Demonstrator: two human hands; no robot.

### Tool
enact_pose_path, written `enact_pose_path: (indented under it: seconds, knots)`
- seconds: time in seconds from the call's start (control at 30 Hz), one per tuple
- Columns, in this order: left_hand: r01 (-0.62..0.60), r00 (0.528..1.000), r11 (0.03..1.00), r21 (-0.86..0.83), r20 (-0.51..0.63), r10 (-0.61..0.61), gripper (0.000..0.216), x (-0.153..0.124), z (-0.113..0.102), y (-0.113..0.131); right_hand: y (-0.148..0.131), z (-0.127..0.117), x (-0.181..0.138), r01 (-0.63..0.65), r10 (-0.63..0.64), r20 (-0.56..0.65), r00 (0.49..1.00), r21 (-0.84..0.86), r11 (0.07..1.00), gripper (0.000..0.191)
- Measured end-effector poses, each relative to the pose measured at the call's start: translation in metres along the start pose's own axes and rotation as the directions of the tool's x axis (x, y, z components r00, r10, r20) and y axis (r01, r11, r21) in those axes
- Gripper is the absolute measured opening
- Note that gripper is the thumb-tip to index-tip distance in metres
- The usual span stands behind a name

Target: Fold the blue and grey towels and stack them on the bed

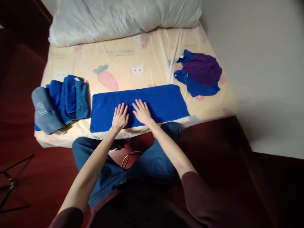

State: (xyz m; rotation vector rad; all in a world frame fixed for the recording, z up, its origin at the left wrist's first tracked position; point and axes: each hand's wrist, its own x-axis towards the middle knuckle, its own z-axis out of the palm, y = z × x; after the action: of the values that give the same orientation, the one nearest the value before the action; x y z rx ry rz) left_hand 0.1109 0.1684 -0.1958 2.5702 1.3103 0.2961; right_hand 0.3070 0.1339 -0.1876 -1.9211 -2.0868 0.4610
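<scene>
A blue towel (163, 101) lies flat as a long rectangle along the near edge of the bed. My left hand (120, 117) rests palm down on its near middle part, fingers spread. Just to the right, my right hand (142, 111) also lies flat on the cloth with its fingers apart. Neither hand grips anything. On the left sit several rolled or folded blue towels (70, 96), with a grey-blue rolled towel (46, 109) bearing white lettering at their outer side. To the right is a loose heap with a purple cloth (203, 68) on top of blue cloths (201, 88).
The bed (123, 71) has a pale yellow sheet with carrot and cat prints. A thick white quilt (125, 19) lies across its far end. A grey wall (258, 79) borders the right side. Black tripod legs (13, 183) stand on the dark red floor at left.
</scene>
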Motion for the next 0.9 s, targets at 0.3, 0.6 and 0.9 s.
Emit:
enact_pose_path:
  seconds: [0.3, 0.6, 0.9]
  knots:
    - [0.086, 0.993, 0.996, -0.023, -0.081, -0.088, 0.065, -0.018, 0.027, -0.034, 0.016, 0.032, 0.001, 0.018, -0.017, -0.03, 0.999, 0.017, 1.0, 0.063]
    - [0.224, 0.961, 0.974, -0.041, -0.155, -0.227, 0.069, -0.045, 0.011, -0.067, 0.108, -0.016, -0.043, -0.094, 0.094, -0.023, 0.995, 0.026, 0.995, 0.063]
    - [0.339, 0.921, 0.94, -0.022, -0.197, -0.337, 0.069, -0.069, -0.001, -0.092, 0.179, -0.043, -0.071, -0.209, 0.208, -0.035, 0.977, -0.02, 0.978, 0.064]
